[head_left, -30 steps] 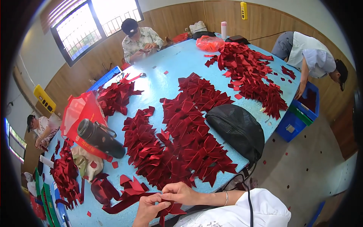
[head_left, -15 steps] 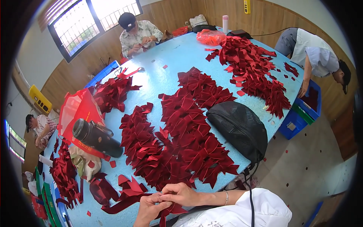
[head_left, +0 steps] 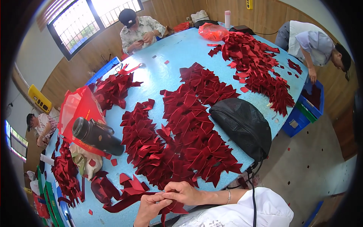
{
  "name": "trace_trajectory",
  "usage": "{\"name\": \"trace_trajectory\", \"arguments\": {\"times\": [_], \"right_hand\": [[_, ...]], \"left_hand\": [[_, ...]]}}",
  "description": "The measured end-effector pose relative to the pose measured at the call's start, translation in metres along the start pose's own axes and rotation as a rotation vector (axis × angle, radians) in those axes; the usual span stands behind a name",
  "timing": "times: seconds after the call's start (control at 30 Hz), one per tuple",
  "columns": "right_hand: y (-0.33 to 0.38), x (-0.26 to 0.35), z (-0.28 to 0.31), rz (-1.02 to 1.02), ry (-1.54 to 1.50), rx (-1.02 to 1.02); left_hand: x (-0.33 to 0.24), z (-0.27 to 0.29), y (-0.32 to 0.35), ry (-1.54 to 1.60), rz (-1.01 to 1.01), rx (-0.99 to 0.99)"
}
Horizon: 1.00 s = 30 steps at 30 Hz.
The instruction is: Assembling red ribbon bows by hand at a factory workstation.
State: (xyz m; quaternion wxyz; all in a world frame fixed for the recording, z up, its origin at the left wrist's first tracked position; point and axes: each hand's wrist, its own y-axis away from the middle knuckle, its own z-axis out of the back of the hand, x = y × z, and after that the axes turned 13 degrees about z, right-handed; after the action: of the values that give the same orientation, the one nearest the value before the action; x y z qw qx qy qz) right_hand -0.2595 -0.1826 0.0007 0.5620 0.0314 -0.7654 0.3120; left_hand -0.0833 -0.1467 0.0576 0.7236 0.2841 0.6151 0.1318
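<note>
At six o'clock, we see the left hand (head_left: 149, 208) touching the right hand (head_left: 184, 192), angled in from three, fingertips pinched together on a red ribbon (head_left: 175, 207) dangling just below; bows (head_left: 189, 128) lie toward twelve.

The bows (head_left: 189, 128) look like matt cloth, the tabletop (head_left: 159, 77) smooth and glossy.

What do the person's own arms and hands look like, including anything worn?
The left hand and right hand are both ungloved. A thin, pale bracelet circles the right wrist, and a loose white sleeve covers that arm higher up. A black cable hangs before it.
</note>
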Motion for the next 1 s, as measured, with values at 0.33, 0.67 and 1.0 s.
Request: {"name": "trace_trajectory", "arguments": {"times": [0.33, 0.67, 1.0], "right_hand": [[-0.003, 0.0, 0.001, -0.073, 0.021, 0.018], [0.002, 0.0, -0.009, -0.228, -0.146, -0.007], [0.01, -0.007, -0.03, -0.161, -0.039, 0.147]], "left_hand": [[0.004, -0.004, -0.002, 0.027, -0.155, -0.003], [0.008, -0.003, 0.013, -0.054, -0.132, -0.034], [0.025, 0.01, 0.032, 0.037, -0.009, -0.01]]}}
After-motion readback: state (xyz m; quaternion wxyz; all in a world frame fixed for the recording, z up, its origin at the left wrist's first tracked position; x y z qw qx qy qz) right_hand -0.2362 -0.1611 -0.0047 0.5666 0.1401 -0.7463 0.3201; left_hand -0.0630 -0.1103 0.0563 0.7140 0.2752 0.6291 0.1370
